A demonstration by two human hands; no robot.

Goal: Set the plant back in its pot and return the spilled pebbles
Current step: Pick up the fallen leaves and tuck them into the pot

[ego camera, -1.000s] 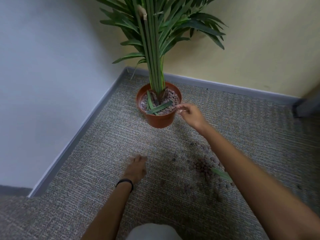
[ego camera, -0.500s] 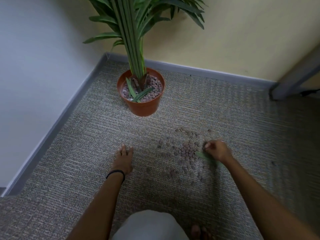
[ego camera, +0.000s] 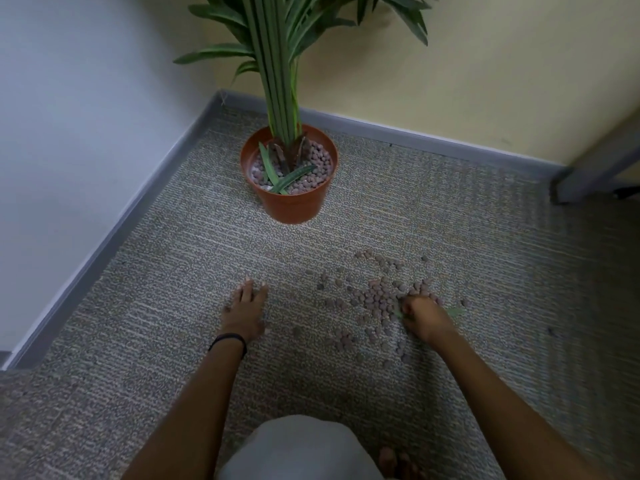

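Starting at the right hand (ego camera: 424, 317): knuckles up, fingers curled down into the near right edge of the spilled pebbles (ego camera: 375, 299), touching them. Cannot tell whether any are actually enclosed, being hidden under the palm. Partly covering a fallen green leaf (ego camera: 455, 311), with the tip poking out to the right.

Moving to the left hand (ego camera: 244, 313): pressed flat on the carpet (ego camera: 156, 323), fingers straight and spread, holding nothing, just left of the scatter. Looks like a prop for body weight. Wearing a black band (ego camera: 228, 339) at the wrist.

Spreading from the right hand leftward and farther: thickest just beside the fingertips, thinning toward the left hand and the near side, with a few strays off to the right.

Looking farther and left: an orange pot (ego camera: 294, 202) upright near the corner of the walls, with the plant (ego camera: 277, 81) already standing in it and a pebble layer round the stems. Judged about halfway: planting done, gathering under way.

Hinging on one line for the coming move: from right hand to pot, far and left, diagonally across the carpet, well apart. Nearer to the pebbles by far with the right hand; nearer to the pot with the left. Probably calls for a cupped palm on the carry, to avoid dropping round stones back onto the carpet.
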